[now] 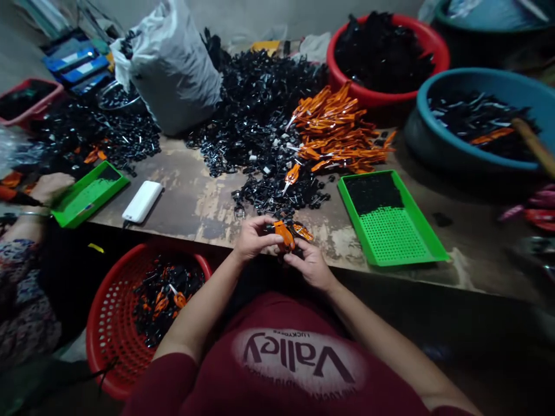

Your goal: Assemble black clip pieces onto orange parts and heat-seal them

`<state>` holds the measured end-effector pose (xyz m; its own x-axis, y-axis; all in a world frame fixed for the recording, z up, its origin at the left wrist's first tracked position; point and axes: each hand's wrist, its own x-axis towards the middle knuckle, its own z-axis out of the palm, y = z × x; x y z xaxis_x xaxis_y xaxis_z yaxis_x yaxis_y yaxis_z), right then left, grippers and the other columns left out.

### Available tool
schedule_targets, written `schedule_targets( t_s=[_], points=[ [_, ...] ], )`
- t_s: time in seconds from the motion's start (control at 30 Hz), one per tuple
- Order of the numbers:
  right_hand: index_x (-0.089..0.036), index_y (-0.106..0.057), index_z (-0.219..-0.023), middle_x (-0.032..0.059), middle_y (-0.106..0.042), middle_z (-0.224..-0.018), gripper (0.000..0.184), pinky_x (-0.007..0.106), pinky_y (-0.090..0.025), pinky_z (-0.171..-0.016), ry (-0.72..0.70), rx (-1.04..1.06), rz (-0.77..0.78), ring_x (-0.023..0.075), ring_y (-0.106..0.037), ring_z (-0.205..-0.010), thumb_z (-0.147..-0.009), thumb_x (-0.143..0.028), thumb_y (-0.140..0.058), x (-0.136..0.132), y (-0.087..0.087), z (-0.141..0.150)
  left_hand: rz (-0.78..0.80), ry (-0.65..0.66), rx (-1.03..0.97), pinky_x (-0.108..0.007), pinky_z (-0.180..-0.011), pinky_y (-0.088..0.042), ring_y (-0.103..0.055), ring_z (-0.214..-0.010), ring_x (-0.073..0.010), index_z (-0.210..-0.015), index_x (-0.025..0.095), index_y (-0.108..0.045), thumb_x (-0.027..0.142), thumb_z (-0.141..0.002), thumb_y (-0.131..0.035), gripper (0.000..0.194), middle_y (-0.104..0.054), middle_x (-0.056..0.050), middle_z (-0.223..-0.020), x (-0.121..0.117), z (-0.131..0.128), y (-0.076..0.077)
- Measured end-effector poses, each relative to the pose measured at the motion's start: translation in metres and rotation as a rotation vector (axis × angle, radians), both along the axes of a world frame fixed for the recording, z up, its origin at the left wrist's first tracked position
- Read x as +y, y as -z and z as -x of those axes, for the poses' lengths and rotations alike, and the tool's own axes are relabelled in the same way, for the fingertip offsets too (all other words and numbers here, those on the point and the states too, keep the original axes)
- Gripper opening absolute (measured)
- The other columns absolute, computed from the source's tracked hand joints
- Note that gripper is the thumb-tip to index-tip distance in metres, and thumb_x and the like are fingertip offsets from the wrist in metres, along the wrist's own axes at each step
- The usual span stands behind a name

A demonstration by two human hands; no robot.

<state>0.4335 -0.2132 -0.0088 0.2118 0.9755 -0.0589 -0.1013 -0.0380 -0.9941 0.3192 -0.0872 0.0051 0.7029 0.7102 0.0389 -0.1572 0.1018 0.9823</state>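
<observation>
Just past the table's front edge, my left hand [255, 238] pinches an orange plastic piece [285, 236] between thumb and fingers. My right hand [313, 266] closes on the lower end of the same piece, and dark parts show around it. Another orange piece [302, 232] with black markings shows right behind, near my right fingers; whether it is held I cannot tell. Beyond my hands spreads a heap of small black plastic parts [277, 190]. A pile of glossy orange pieces [342, 133] lies behind it to the right.
A green tray [394, 242] with fine black bits lies right; a white phone-like device [143, 201] lies left. A red basket [113, 312] stands below the table. Red [440, 52] and blue tubs [422, 115] and a white sack [173, 75] stand behind. A co-worker's hand [54, 188] touches another green tray [97, 199].
</observation>
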Motion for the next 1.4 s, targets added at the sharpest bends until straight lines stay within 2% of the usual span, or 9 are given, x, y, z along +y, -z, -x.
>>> schedule_targets(
  t_s=[0.13,0.27,0.37,0.47,0.57,0.7,1.07,1.4],
  points=[
    [-0.015,-0.060,-0.101,0.0054,-0.063,-0.091,0.043,0.023,-0.049,-0.057,0.037,0.188,0.051,0.0152,-0.057,-0.072,-0.072,-0.045,-0.069,-0.001,0.009,0.001,0.191,-0.014,-0.027,-0.021,-0.052,-0.047,-0.057,-0.059,-0.0093,-0.080,0.016,-0.060,0.041,-0.050,-0.080,0.043,-0.061,0.002,-0.073,-0.010,-0.015,0.012],
    [-0.015,-0.060,-0.101,0.0023,-0.060,-0.082,0.046,0.021,-0.050,-0.053,0.094,0.300,0.064,0.0119,-0.054,-0.065,-0.068,-0.044,-0.072,0.001,0.017,0.001,0.356,-0.021,-0.016,-0.017,-0.042,-0.039,-0.053,-0.050,-0.0070,-0.086,0.016,-0.056,0.038,-0.053,-0.079,0.045,-0.062,0.002,-0.070,-0.021,-0.023,0.013],
    [-0.014,-0.060,-0.097,0.0015,-0.058,-0.077,0.044,0.022,-0.052,-0.052,0.120,0.344,0.082,0.0121,-0.055,-0.063,-0.068,-0.045,-0.072,0.001,0.024,0.004,0.437,-0.014,-0.044,-0.018,-0.047,-0.044,-0.059,-0.056,-0.0103,-0.089,0.015,-0.054,0.038,-0.057,-0.077,0.045,-0.065,-0.001,-0.073,-0.026,-0.028,0.014],
    [-0.014,-0.060,-0.096,0.0024,-0.059,-0.079,0.045,0.023,-0.052,-0.053,0.131,0.368,0.108,0.0128,-0.056,-0.064,-0.068,-0.046,-0.072,0.002,0.030,0.006,0.500,-0.002,-0.064,-0.025,-0.058,-0.051,-0.064,-0.064,-0.0152,-0.091,0.015,-0.053,0.038,-0.058,-0.076,0.047,-0.067,-0.003,-0.076,-0.028,-0.031,0.017],
    [-0.014,-0.060,-0.100,0.0028,-0.059,-0.082,0.047,0.024,-0.054,-0.054,0.131,0.383,0.141,0.0128,-0.057,-0.065,-0.069,-0.048,-0.071,0.004,0.032,0.007,0.538,-0.011,-0.061,-0.031,-0.067,-0.053,-0.066,-0.070,-0.0189,-0.090,0.014,-0.054,0.040,-0.058,-0.076,0.046,-0.067,-0.004,-0.074,-0.026,-0.033,0.023],
    [-0.014,-0.060,-0.099,0.0026,-0.059,-0.080,0.048,0.024,-0.054,-0.054,0.113,0.367,0.170,0.0126,-0.057,-0.065,-0.069,-0.050,-0.070,0.007,0.033,0.006,0.584,-0.047,-0.077,-0.032,-0.071,-0.053,-0.067,-0.076,-0.0205,-0.087,0.014,-0.055,0.039,-0.056,-0.078,0.046,-0.067,-0.003,-0.069,-0.021,-0.034,0.030],
    [-0.012,-0.057,-0.091,0.0023,-0.059,-0.073,0.045,0.025,-0.052,-0.056,0.072,0.281,0.171,0.0126,-0.057,-0.062,-0.071,-0.051,-0.068,0.008,0.036,0.003,0.609,-0.035,-0.114,-0.027,-0.066,-0.053,-0.067,-0.069,-0.0165,-0.085,0.014,-0.056,0.039,-0.055,-0.079,0.045,-0.067,-0.001,-0.067,-0.017,-0.033,0.041],
    [-0.012,-0.058,-0.090,0.0032,-0.060,-0.074,0.047,0.025,-0.053,-0.057,0.082,0.277,0.172,0.0138,-0.058,-0.064,-0.069,-0.053,-0.069,0.008,0.032,0.002,0.651,0.003,-0.125,-0.025,-0.065,-0.052,-0.066,-0.069,-0.0157,-0.086,0.015,-0.054,0.038,-0.056,-0.078,0.045,-0.066,-0.001,-0.068,-0.016,-0.032,0.043]
  ],
)
